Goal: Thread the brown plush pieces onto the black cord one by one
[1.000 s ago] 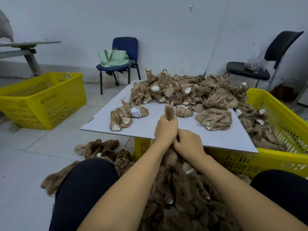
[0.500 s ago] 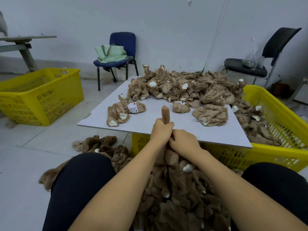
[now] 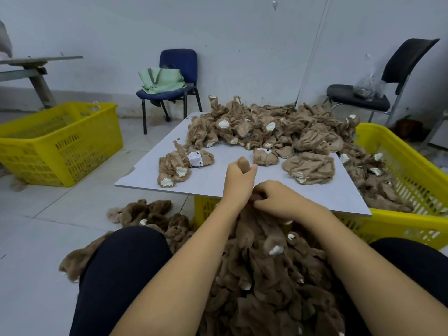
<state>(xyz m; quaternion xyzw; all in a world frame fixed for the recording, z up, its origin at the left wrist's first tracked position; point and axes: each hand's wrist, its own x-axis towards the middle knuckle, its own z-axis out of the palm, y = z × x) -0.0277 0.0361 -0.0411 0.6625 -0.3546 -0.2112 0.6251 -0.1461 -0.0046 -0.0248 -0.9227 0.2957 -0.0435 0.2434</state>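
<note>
While the person sits over it, lap pile (image 3: 266, 282): brown plush heaped between the knees.
Worktop (image 3: 218, 180): white board on a yellow crate (image 3: 412, 214), loose plush (image 3: 278, 127) along its far edge.
Left grip (image 3: 238, 179): fist curled round one plush piece (image 3: 243, 163), tip poking out above.
Right grip (image 3: 276, 197): fingers pinching plush at the pile's top, touching the left.
Cord: cannot tell, hidden.

Fuzzy cloth on a smooth board

The brown plush pieces (image 3: 310, 163) are soft, matt, fuzzy cloth; the tabletop (image 3: 218, 175) is smooth, matt and pale grey; the yellow crates (image 3: 60, 146) are perforated plastic with a slight sheen.
</note>
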